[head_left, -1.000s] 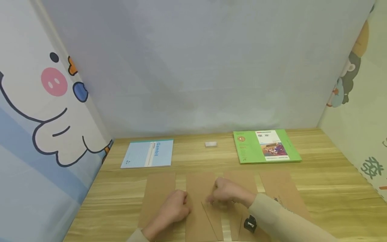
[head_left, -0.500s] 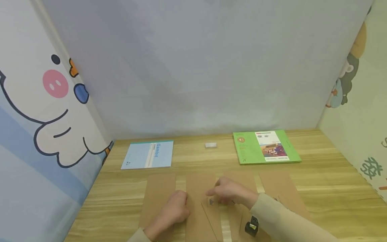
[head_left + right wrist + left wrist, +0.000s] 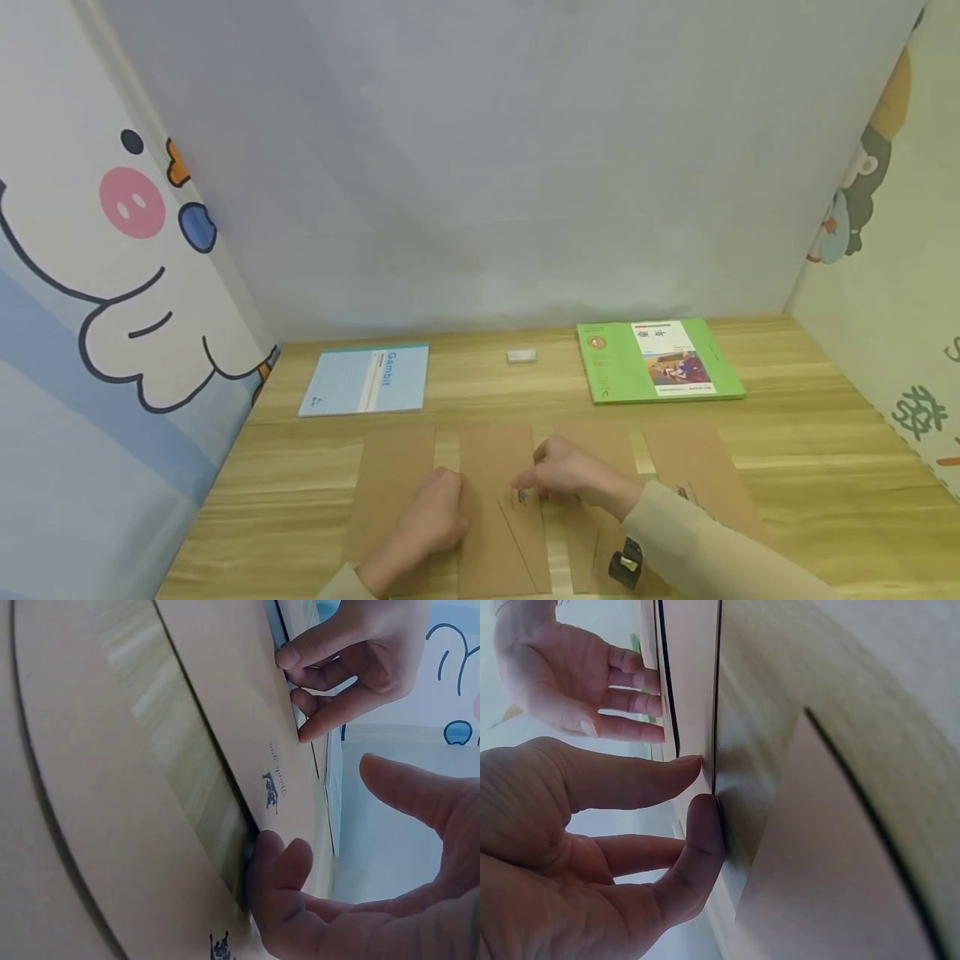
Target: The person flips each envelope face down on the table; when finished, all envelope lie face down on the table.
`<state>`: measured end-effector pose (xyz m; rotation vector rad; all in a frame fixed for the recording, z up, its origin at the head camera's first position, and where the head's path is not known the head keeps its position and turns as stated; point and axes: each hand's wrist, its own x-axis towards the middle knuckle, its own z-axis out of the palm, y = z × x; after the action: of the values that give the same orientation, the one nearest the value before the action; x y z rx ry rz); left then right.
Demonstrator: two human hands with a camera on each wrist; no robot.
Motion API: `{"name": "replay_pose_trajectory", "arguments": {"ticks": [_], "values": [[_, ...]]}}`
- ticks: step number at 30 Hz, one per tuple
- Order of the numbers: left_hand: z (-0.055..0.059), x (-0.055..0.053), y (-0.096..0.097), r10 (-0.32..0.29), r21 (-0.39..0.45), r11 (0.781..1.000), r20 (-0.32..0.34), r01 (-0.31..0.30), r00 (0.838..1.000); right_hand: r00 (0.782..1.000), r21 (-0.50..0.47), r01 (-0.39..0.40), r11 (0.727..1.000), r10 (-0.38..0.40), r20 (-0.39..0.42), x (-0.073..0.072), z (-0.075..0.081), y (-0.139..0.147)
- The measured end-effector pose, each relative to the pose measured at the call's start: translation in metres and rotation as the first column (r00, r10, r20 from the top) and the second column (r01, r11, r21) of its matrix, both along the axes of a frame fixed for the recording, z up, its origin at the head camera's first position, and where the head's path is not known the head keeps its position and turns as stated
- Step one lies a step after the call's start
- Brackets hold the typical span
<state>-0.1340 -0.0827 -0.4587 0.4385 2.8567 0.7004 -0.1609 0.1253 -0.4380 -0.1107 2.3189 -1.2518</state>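
Several flat brown kraft-paper pieces lie side by side; some show diagonal lines and small printed marks. My left hand (image 3: 431,512) is by the gap between the first piece (image 3: 397,454) and the second piece (image 3: 491,467). In the left wrist view its thumb and bent index finger touch the second piece's edge, tips slightly apart. My right hand (image 3: 566,471) is at that piece's right edge, partly over the third piece (image 3: 611,446). Its fingers reach the edge fairly straight in the left wrist view; its thumb stands off the paper in the right wrist view.
Farther back on the wooden table (image 3: 480,396) lie a light blue Gambit notebook (image 3: 363,379), a small whitish block (image 3: 522,356) and a green book (image 3: 660,362). A fourth brown piece (image 3: 690,454) lies right, partly under the right sleeve (image 3: 705,542). Curtains surround the table.
The right hand's fingers have shifted slightly at the second piece's right edge, uncovering its printed mark. The left hand stays nearly in place, and the brown pieces look almost unmoved.
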Motion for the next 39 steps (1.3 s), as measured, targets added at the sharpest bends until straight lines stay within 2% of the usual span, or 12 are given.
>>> {"name": "replay_pose_trajectory", "arguments": {"ticks": [5,9,21,28,39], "values": [[-0.001,-0.001,-0.001,0.002,0.011,1.0,0.007,-0.003,1.0,0.999,-0.021,0.016,1.0,-0.016,-0.028,0.002,-0.001,0.002],[-0.003,-0.001,-0.001,-0.013,0.028,1.0,-0.019,0.014,1.0,0.998,-0.065,0.037,0.997,-0.04,-0.038,0.003,-0.003,0.005],[-0.005,-0.001,-0.003,-0.032,0.064,0.997,-0.057,0.036,0.998,0.995,-0.235,-0.052,0.971,0.03,-0.093,0.0,-0.011,0.016],[-0.002,-0.004,-0.003,-0.012,0.097,0.995,0.005,0.012,1.0,0.997,-0.341,-0.069,0.938,0.055,-0.052,-0.002,-0.007,0.024],[0.004,-0.003,0.002,-0.019,0.178,0.984,0.081,0.004,0.997,0.998,-0.411,-0.065,0.909,0.068,-0.006,-0.002,-0.001,0.026]]}}
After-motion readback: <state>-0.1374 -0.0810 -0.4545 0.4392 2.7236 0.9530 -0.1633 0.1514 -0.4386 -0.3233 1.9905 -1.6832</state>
